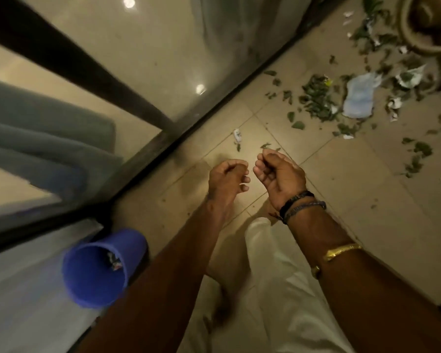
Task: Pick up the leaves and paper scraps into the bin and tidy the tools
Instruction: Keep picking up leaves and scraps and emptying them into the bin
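Holding both hands out over the tiled floor (341, 200).
Showing the blue bin (87, 289) down-left of the left hand (228, 177); curling its fingers under, contents impossible to tell; cupping the right hand (278, 174) loosely, palm-up, seemingly empty; facing leaves (316, 98) and paper scraps (359, 95) up-right.

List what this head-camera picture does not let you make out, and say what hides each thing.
- Head view: the contents of the blue bin are too small and blurred to identify.
- Head view: the round beige container at top right is cut off by the frame edge.
- Head view: curled fingers hide whether the left hand or right hand holds anything.
- Head view: no tools are in frame.
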